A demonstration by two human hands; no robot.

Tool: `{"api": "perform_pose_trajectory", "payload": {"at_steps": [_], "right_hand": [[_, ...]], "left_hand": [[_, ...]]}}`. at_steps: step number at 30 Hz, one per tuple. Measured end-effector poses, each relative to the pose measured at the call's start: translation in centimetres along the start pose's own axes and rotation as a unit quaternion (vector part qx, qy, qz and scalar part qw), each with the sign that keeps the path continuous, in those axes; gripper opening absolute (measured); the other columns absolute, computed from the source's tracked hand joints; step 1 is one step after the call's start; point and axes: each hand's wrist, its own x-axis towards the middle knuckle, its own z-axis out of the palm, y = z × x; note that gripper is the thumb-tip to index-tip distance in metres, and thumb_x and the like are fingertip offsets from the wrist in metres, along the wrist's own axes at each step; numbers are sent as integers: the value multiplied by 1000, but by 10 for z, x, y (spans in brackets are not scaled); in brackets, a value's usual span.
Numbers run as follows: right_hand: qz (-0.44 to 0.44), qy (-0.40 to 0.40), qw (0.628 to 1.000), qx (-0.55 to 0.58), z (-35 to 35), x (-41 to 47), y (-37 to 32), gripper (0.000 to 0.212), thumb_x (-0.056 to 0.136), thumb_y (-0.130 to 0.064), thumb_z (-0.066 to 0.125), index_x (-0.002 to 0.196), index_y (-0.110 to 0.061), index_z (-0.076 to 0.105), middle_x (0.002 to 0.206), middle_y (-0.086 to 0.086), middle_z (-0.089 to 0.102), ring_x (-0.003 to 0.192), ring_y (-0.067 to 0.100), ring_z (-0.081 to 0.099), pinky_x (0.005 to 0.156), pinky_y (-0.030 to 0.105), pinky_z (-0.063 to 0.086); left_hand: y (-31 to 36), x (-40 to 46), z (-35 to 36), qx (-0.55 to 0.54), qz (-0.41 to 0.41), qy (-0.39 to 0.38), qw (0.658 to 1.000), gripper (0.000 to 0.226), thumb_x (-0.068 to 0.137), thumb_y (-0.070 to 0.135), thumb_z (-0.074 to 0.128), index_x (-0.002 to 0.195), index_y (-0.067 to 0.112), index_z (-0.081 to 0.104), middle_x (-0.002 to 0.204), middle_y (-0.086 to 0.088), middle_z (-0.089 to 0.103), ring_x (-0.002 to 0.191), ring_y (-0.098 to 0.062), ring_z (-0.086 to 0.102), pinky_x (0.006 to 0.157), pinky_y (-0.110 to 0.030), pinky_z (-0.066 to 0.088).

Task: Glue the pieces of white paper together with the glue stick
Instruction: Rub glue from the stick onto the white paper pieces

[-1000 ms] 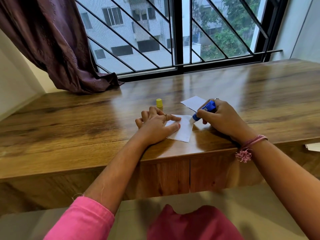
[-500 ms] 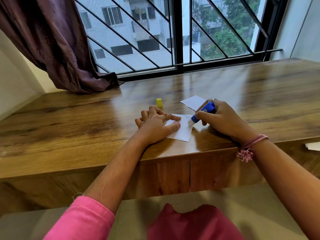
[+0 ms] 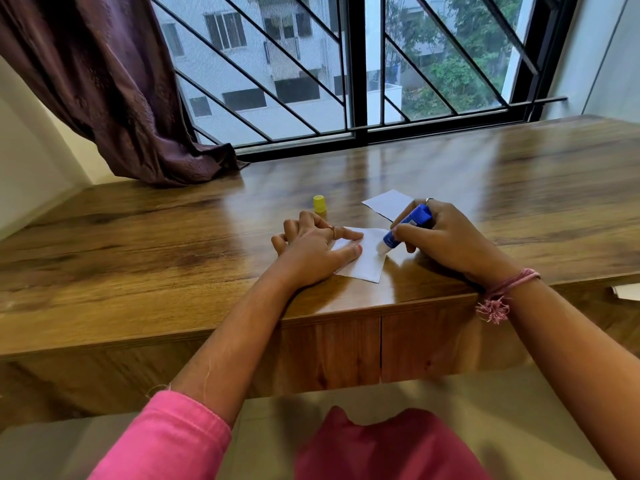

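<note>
A white paper piece (image 3: 366, 261) lies on the wooden desk (image 3: 173, 244) near its front edge. My left hand (image 3: 311, 247) lies flat on the paper's left part, fingers spread, pinning it down. My right hand (image 3: 446, 240) grips a blue glue stick (image 3: 408, 225), tilted down to the left, with its white tip touching the paper's right edge. A second white paper piece (image 3: 388, 204) lies just behind, partly hidden by my right hand. The yellow cap (image 3: 319, 204) stands upright behind my left hand.
A dark purple curtain (image 3: 114, 91) drapes onto the desk's back left. A barred window (image 3: 346, 71) runs along the back. Another white sheet (image 3: 627, 292) shows at the right edge, below desk level. Cabinet fronts (image 3: 346, 351) sit under the desk edge.
The glue stick's tip has slid along the paper's right edge, first slightly away from me, then back nearer the front. My left hand has stayed on the paper.
</note>
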Motion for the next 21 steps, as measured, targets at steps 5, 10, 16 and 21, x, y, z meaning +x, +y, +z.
{"api": "perform_pose_trajectory", "payload": {"at_steps": [5, 10, 16, 21], "right_hand": [[-2, 10, 1000, 0, 0, 1, 1, 12, 81, -17, 63, 82, -6, 64, 61, 3, 61, 45, -1, 49, 52, 13, 39], [0, 7, 1000, 3, -1, 0, 1, 11, 81, -16, 63, 81, -5, 64, 58, 2, 60, 43, 0, 47, 54, 22, 37], [-14, -14, 1000, -2, 0, -2, -1, 12, 82, -14, 63, 82, -2, 64, 59, 3, 60, 48, 5, 48, 57, 24, 40], [-16, -16, 1000, -1, 0, -3, -2, 12, 81, -14, 64, 81, -2, 65, 57, 2, 60, 47, 2, 48, 56, 22, 40]], "left_hand": [[0, -1, 0, -4, 1, -2, 1000, 36, 85, 68, 44, 118, 59, 52, 109, 7, 28, 103, -12, 19, 81, -34, 16], [0, -1, -1, -6, 0, -3, 1000, 35, 85, 68, 44, 118, 59, 52, 109, 7, 28, 104, -13, 20, 82, -34, 17], [1, -1, 0, 1, -3, 1, 1000, 36, 85, 68, 44, 118, 60, 52, 111, 7, 30, 105, -14, 22, 81, -34, 16], [1, 0, 0, 5, -5, 1, 1000, 35, 85, 69, 43, 118, 61, 51, 111, 7, 30, 105, -14, 22, 81, -34, 16]]}}
